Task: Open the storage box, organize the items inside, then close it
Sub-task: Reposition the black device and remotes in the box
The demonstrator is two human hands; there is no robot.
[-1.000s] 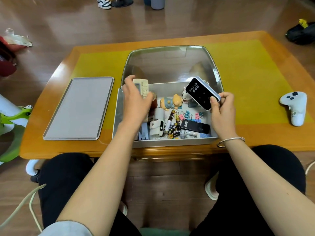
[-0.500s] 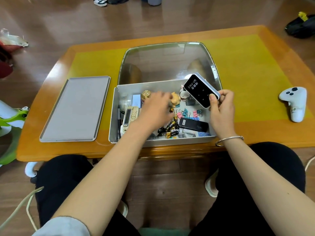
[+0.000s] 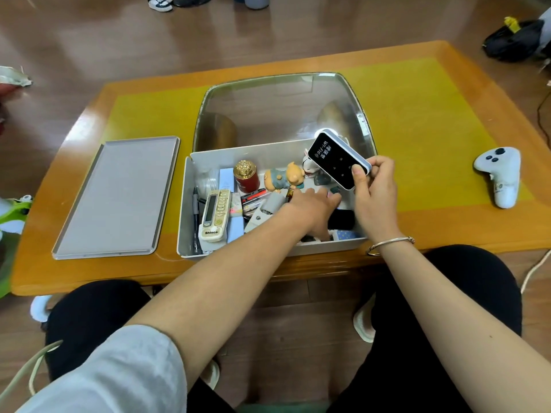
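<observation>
The white storage box (image 3: 184, 204) stands open at the table's front edge, its clear lid (image 3: 283, 108) tilted up behind it. My right hand (image 3: 375, 192) grips a black Wi-Fi device with a white rim (image 3: 334, 159) above the box's right end. My left hand (image 3: 313, 204) reaches palm down across the box to its right half, fingers stretched over small items there. Whether it holds anything is hidden. A cream Shinco remote (image 3: 214, 213) lies in the left part of the box. Near it are a pen (image 3: 195, 216), a red jar with a gold top (image 3: 246, 175) and a pig figurine (image 3: 283, 177).
A flat grey tray (image 3: 119, 195) lies on the yellow mat left of the box. A white game controller (image 3: 501, 174) rests on the table at the right. A black bag (image 3: 515, 40) sits on the floor beyond the table. My knees are just under the front edge.
My left hand has let go of the cream remote, which now lies in the left of the box, and has moved right across the items. My right hand still holds the Wi-Fi device.
</observation>
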